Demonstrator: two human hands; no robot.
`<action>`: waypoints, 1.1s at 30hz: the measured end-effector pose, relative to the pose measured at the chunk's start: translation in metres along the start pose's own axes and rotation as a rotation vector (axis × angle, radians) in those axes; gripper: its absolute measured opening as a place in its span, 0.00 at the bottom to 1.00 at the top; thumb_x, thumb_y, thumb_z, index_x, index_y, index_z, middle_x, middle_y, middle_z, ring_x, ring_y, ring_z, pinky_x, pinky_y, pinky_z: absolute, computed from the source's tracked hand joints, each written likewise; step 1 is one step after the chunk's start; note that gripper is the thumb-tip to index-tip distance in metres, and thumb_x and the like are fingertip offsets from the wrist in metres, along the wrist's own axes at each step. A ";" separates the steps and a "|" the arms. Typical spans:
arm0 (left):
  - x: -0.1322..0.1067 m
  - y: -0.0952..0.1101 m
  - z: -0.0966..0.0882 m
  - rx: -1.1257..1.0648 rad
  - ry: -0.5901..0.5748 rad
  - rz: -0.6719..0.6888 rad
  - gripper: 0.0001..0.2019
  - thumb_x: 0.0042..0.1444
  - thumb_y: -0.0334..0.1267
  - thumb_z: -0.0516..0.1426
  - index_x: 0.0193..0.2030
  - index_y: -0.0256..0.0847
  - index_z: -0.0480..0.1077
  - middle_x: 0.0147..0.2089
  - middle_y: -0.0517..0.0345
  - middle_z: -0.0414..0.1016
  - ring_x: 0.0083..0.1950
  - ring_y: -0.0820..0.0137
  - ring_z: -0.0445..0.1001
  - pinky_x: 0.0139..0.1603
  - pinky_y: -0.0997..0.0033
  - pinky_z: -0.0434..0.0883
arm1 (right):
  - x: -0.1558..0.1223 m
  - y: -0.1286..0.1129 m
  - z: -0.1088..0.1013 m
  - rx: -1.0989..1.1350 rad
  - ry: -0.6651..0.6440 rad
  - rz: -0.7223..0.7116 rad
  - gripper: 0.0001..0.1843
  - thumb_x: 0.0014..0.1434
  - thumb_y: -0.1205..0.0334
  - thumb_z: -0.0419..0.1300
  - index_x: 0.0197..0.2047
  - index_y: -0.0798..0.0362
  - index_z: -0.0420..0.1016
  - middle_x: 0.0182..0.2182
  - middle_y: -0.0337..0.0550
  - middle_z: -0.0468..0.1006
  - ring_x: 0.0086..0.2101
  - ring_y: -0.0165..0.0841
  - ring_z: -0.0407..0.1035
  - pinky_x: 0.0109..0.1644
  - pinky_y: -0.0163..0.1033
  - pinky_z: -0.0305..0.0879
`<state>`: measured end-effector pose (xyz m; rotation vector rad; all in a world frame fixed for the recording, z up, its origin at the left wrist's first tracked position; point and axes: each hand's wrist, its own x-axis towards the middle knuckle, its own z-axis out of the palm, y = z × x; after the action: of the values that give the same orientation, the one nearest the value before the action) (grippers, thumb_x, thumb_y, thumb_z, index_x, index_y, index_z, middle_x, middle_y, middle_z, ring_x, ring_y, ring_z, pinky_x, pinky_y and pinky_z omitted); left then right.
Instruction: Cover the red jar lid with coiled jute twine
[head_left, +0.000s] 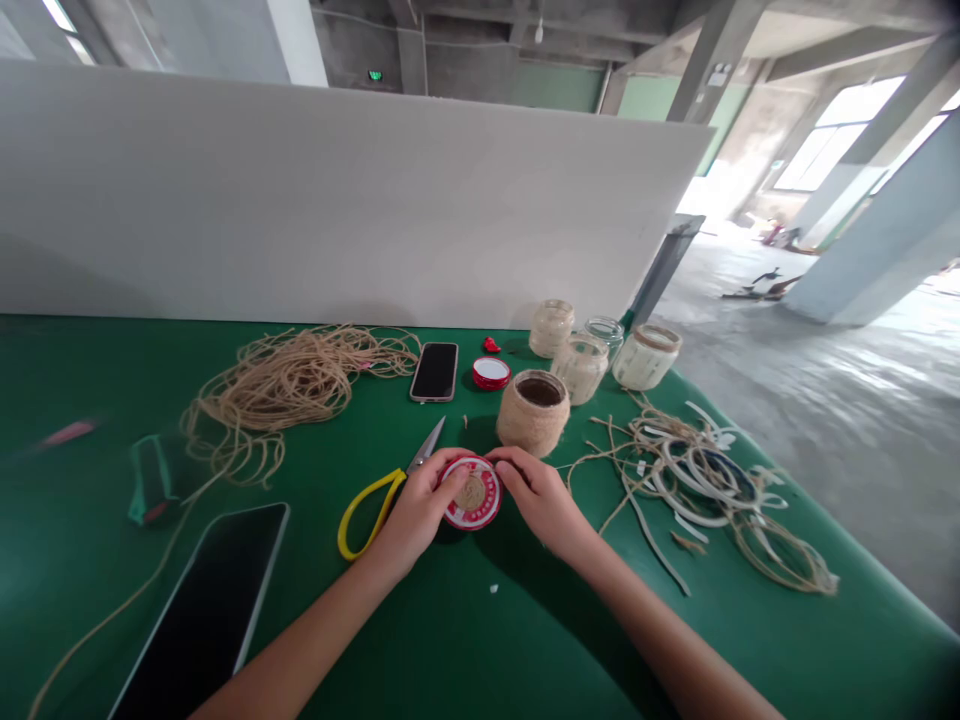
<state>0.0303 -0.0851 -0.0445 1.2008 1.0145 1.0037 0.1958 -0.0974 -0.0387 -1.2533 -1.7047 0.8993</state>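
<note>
Both my hands meet over a round red lid (473, 497) lying on the green table (480, 620). A small coil of tan twine sits at the lid's centre. My left hand (415, 508) curls around the lid's left rim. My right hand (536, 497) pinches its right rim, fingers closed. Just behind the lid stands a jar wrapped in twine (533, 411), open at the top. Yellow-handled scissors (384, 493) lie under and left of my left hand, blades pointing away.
A loose heap of twine (289, 385) lies at back left. A phone (435, 371), a second red lid (491, 372) and several glass jars (589, 352) stand behind. A tablet (206, 615) lies near left. Scrap strips and cord (705, 480) pile up at right.
</note>
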 end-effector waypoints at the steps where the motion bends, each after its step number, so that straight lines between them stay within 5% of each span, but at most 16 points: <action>1: 0.000 -0.001 0.000 -0.016 0.015 0.001 0.13 0.51 0.43 0.56 0.41 0.39 0.69 0.38 0.54 0.75 0.38 0.66 0.73 0.39 0.71 0.68 | 0.000 0.000 0.000 -0.006 -0.002 0.003 0.13 0.62 0.60 0.47 0.43 0.53 0.71 0.35 0.41 0.74 0.34 0.31 0.67 0.40 0.35 0.63; 8: 0.002 -0.008 -0.004 -0.022 0.138 0.039 0.13 0.50 0.44 0.56 0.41 0.40 0.69 0.38 0.54 0.75 0.38 0.66 0.73 0.37 0.71 0.68 | -0.003 -0.002 0.003 -0.027 -0.086 0.049 0.15 0.62 0.61 0.46 0.50 0.52 0.66 0.23 0.37 0.69 0.25 0.28 0.64 0.31 0.33 0.61; 20: 0.002 -0.012 -0.004 -0.003 0.235 0.054 0.15 0.51 0.44 0.55 0.42 0.39 0.68 0.38 0.55 0.74 0.36 0.68 0.73 0.37 0.71 0.68 | -0.004 -0.003 0.003 0.033 -0.176 0.091 0.16 0.62 0.62 0.46 0.51 0.54 0.65 0.17 0.32 0.66 0.22 0.27 0.63 0.30 0.32 0.60; 26: 0.002 -0.012 -0.005 0.012 0.219 0.066 0.14 0.52 0.44 0.55 0.42 0.39 0.66 0.38 0.55 0.74 0.36 0.68 0.72 0.36 0.71 0.68 | -0.005 -0.002 0.004 0.038 -0.209 0.087 0.15 0.63 0.62 0.45 0.50 0.55 0.65 0.19 0.34 0.69 0.23 0.27 0.64 0.31 0.32 0.60; 33: -0.004 -0.006 -0.001 0.015 0.215 0.102 0.14 0.51 0.44 0.56 0.42 0.40 0.66 0.39 0.54 0.74 0.38 0.66 0.73 0.38 0.69 0.69 | -0.008 -0.001 0.013 0.136 -0.167 0.045 0.13 0.63 0.56 0.47 0.45 0.53 0.65 0.34 0.40 0.71 0.32 0.28 0.64 0.36 0.33 0.61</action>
<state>0.0284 -0.0894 -0.0499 1.1846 1.1386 1.2275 0.1853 -0.1067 -0.0447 -1.1568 -1.7175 1.1553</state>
